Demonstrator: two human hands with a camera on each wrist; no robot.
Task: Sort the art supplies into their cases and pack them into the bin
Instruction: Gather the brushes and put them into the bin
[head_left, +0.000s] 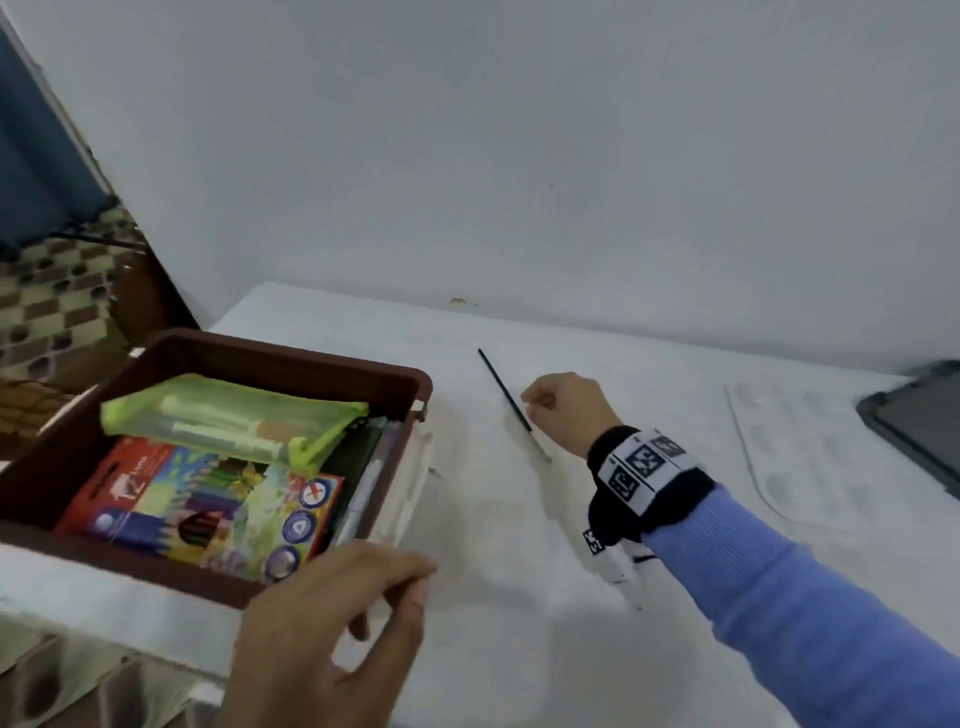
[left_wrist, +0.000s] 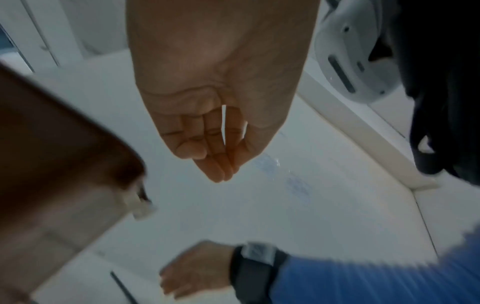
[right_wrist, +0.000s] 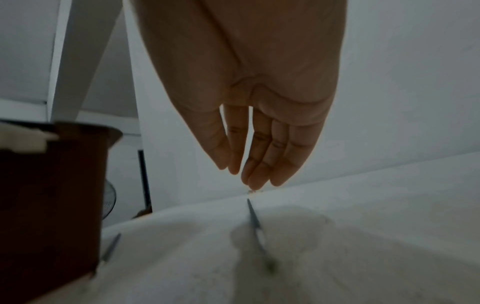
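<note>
A brown bin stands at the left of the white table, with a green pencil case and a box of coloured pencils inside. A thin black paintbrush lies on the table to the bin's right. My right hand hovers just over its lower half; in the right wrist view the hand hangs with relaxed fingers above the brush, holding nothing. My left hand is by the bin's front right corner, with its fingers together and empty.
A clear paint palette lies on the table at the right, with a dark tray behind it at the edge. A pale flat piece leans along the bin's right wall, and a thin grey stick lies beside it.
</note>
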